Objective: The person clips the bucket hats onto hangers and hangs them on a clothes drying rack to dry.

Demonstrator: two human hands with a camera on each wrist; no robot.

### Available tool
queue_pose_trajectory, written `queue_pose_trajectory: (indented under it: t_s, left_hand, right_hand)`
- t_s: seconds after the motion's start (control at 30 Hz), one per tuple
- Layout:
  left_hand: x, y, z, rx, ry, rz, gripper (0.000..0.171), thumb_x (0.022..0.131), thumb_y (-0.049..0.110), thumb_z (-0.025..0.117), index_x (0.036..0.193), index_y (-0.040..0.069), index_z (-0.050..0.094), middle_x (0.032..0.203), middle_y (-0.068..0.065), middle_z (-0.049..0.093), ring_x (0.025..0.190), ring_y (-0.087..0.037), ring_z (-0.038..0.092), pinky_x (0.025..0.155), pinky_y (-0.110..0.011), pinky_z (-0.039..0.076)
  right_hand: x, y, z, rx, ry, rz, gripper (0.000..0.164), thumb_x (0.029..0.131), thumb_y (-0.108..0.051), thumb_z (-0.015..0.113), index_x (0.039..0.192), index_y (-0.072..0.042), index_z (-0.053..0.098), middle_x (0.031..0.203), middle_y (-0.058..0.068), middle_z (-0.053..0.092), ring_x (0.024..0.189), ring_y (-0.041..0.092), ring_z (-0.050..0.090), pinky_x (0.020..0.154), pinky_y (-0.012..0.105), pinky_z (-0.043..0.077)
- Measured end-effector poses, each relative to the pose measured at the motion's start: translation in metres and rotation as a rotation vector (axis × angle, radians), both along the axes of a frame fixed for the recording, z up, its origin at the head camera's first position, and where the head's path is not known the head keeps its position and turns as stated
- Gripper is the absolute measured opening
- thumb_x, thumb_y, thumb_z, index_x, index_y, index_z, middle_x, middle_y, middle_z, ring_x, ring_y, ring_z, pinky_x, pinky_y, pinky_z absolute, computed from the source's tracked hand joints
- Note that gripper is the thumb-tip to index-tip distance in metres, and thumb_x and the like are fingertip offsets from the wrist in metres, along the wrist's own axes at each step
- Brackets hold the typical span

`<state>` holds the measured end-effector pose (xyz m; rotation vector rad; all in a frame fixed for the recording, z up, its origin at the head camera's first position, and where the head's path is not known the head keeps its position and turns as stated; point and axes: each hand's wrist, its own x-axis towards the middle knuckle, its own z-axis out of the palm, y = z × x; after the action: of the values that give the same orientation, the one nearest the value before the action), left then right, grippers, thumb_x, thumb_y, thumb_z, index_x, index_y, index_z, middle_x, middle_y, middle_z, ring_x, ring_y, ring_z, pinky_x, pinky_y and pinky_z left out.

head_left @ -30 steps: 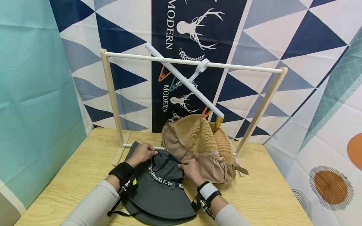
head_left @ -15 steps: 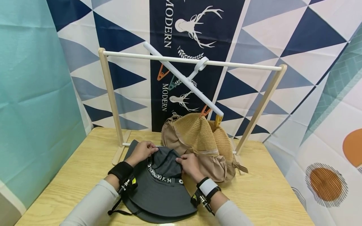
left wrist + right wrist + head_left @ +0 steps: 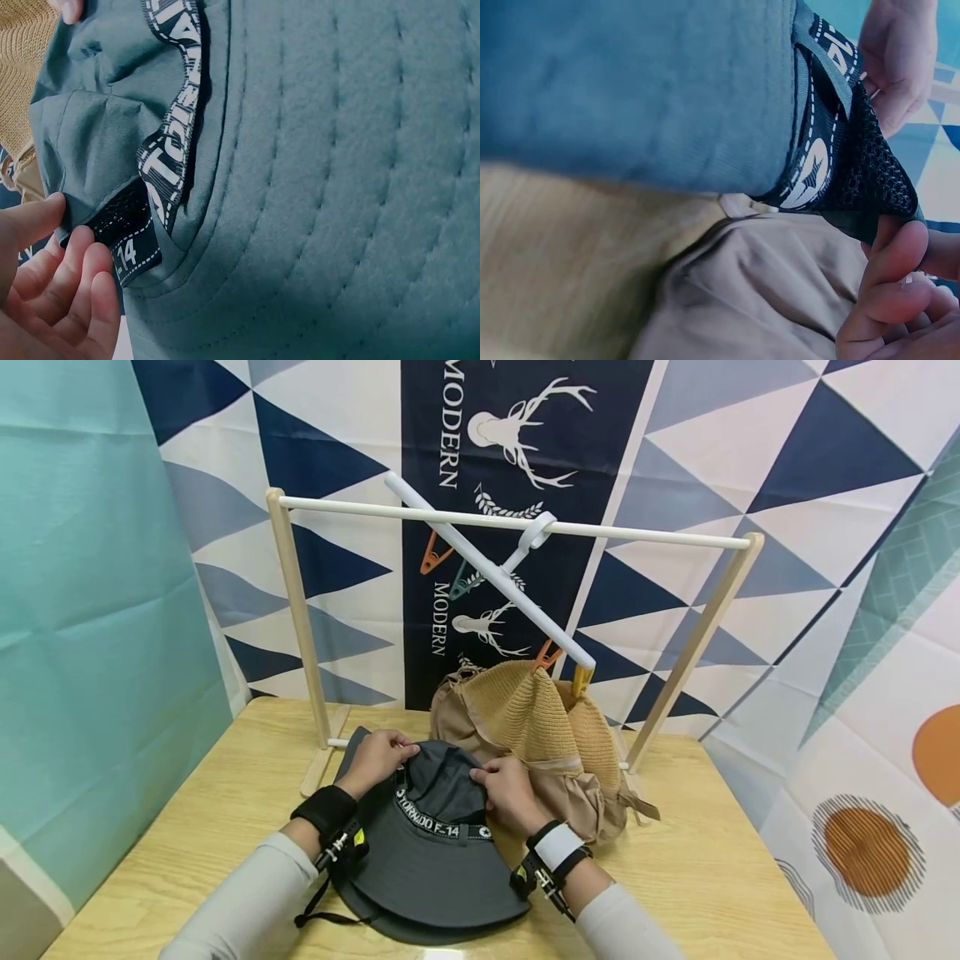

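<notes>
A dark grey bucket hat [image 3: 442, 877] with a black-and-white lettered band [image 3: 442, 827] lies folded, its brim toward me and its crown away. My left hand [image 3: 380, 758] pinches the crown's left side between thumb and fingers, seen closely in the left wrist view. On the opposite side my right hand [image 3: 510, 789] pinches the crown's edge by a black mesh panel [image 3: 874, 169]. Behind the right hand, a tan hat [image 3: 525, 718] with a woven top hangs from an orange clip [image 3: 547, 656] and a yellow clip [image 3: 582, 681], its fabric brim reaching the table.
The clips hang from a white hanger [image 3: 487, 568], which tilts down to the right on the white rail [image 3: 637, 533] of a wooden stand. Another orange clip [image 3: 435, 556] and a green clip [image 3: 460, 581] hang at its higher end. A patterned cloth wall stands behind.
The grey hat and both hands have moved slightly away from me, the crown lifting a little. Both hands keep their hold. The hanger and tan hat stay in place.
</notes>
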<state>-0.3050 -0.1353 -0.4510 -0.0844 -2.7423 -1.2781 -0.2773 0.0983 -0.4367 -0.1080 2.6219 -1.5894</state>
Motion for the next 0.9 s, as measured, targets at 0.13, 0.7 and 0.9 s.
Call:
queue_pose_trajectory:
  t_s: [0.13,0.7,0.9]
  left_hand:
    - [-0.002,0.001,0.004,-0.001,-0.010,0.019,0.018,0.091,0.024,0.069,0.093,0.006,0.071,0.077,-0.008,0.069,0.063,-0.014,0.062,0.058,-0.026,0.045]
    - [-0.009,0.002,0.016,-0.011,0.000,0.045,0.022,0.093,0.026,0.067,0.098,0.006,0.070,0.078,-0.008,0.068,0.064,-0.014,0.061,0.057,-0.026,0.043]
    - [-0.010,0.002,0.020,0.000,0.004,0.038,0.022,0.093,0.025,0.067,0.098,0.005,0.071,0.082,-0.009,0.069,0.067,-0.020,0.065,0.058,-0.024,0.046]
  right_hand:
    - [-0.002,-0.001,0.008,0.035,0.014,0.031,0.020,0.092,-0.015,0.067,0.077,-0.001,0.070,0.045,-0.002,0.045,0.034,0.013,0.042,0.039,0.024,0.037]
    - [-0.011,-0.008,0.032,0.246,0.166,0.062,0.032,0.090,-0.018,0.069,0.060,-0.007,0.063,0.048,-0.005,0.043,0.044,0.011,0.040,0.046,0.024,0.033]
    - [-0.014,-0.010,0.040,0.242,0.147,0.102,0.021,0.089,-0.018,0.070,0.072,-0.007,0.073,0.054,0.005,0.058,0.050,0.032,0.058,0.046,0.022,0.038]
